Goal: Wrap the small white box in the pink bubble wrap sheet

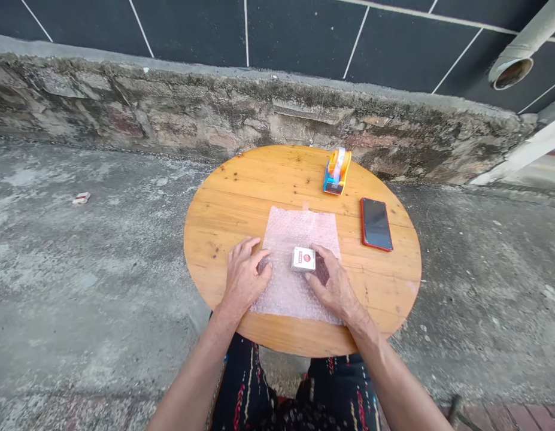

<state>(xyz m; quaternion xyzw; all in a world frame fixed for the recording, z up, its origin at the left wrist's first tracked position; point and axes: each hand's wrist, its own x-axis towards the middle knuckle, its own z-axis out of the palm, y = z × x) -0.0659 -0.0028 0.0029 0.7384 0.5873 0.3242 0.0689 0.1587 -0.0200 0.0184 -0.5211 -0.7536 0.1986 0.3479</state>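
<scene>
A sheet of bubble wrap (281, 293) lies flat on the round wooden table (227, 209) in front of me. Near its middle sits a small white box (303, 259) with red print on top. My right hand (333, 281) has its thumb and index finger at the near and far corners of the box's right end, gripping it. At the left edge of the wrap, my left hand (248, 272) rests with curved fingers apart and nothing in them. The box's right side is partly hidden by my fingers.
A yellow and blue tape dispenser (337, 172) with a roll stands at the table's far right. Nearer, a phone in a red case (376, 224) lies face up. Behind the table runs a rough stone wall base (169, 114). A pipe end (513, 72) juts out at upper right.
</scene>
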